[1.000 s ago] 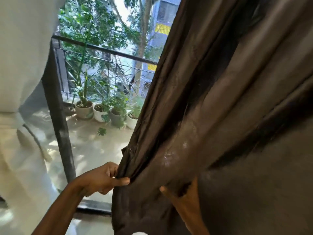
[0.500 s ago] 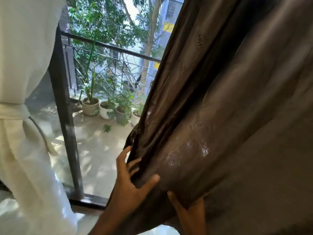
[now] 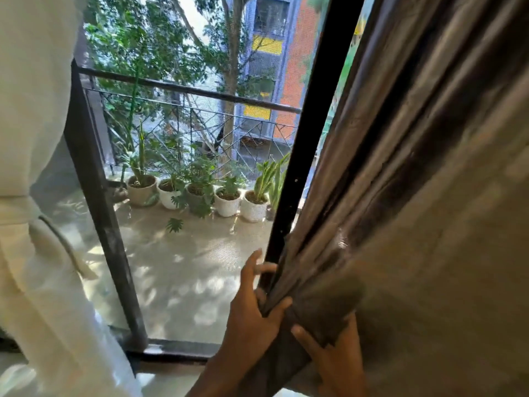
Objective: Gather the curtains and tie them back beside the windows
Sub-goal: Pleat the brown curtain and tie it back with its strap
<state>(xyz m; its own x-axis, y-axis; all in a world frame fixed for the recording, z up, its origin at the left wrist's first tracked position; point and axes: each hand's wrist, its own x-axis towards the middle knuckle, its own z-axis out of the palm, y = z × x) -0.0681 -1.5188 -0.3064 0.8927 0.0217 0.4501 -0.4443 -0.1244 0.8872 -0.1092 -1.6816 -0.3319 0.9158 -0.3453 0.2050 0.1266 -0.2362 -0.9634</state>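
Note:
A dark brown curtain [image 3: 415, 167] fills the right half of the view, bunched into folds beside a black window frame post [image 3: 309, 124]. My left hand [image 3: 252, 310] grips the curtain's gathered left edge, thumb over the folds and fingers behind them. My right hand [image 3: 335, 359] holds the bunch from below, its fingers partly hidden under the cloth. A white curtain [image 3: 34, 167] hangs at the far left, cinched by a band [image 3: 17, 207] at mid height.
Through the glass lies a balcony floor [image 3: 186, 267] with several potted plants [image 3: 200, 193] along a metal railing [image 3: 186, 90]. Another black frame post [image 3: 97, 202] stands left of centre. The window's bottom rail [image 3: 171, 351] runs just in front of my hands.
The brown curtain has been drawn to the right, uncovering more glass and the right frame post. My left hand went from pinching the edge to gripping gathered folds; my right hand rose under the bunch.

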